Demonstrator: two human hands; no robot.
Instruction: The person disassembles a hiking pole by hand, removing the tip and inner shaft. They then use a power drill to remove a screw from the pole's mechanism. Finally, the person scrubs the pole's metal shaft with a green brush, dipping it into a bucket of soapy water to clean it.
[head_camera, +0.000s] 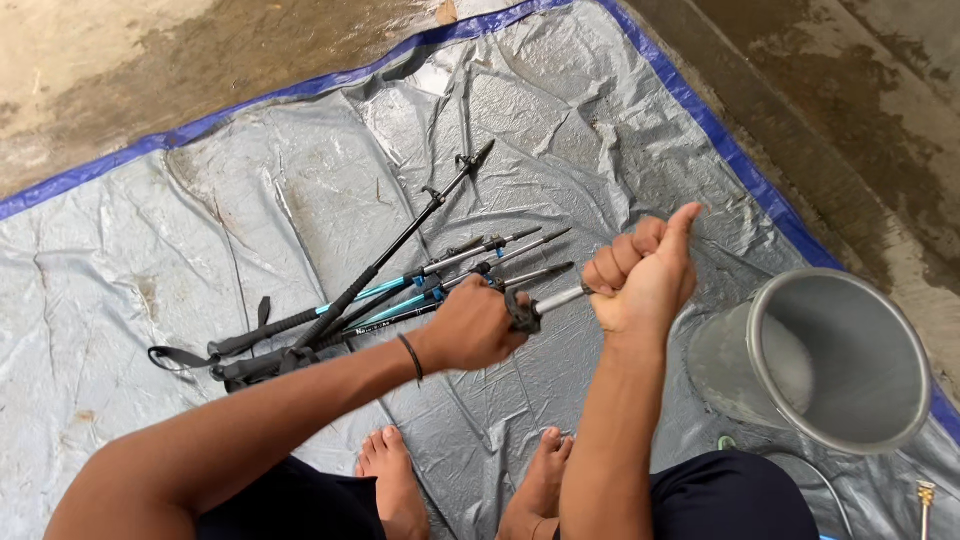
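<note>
Both my hands grip one trekking pole (551, 299) held level over a grey tarp (250, 200). My left hand (473, 325) is closed around the pole's black clamp section. My right hand (643, 272) is fisted on the silver lower shaft, thumb sticking up. Several more trekking poles (400, 265) with black grips, teal shafts and silver tips lie in a fan on the tarp just beyond my left hand. A black band circles my left wrist.
A grey metal bucket (868, 290) lies tilted on the tarp at the right. My bare feet (392, 472) rest at the bottom centre. The tarp has a blue border (740, 165); wet concrete ground lies beyond it.
</note>
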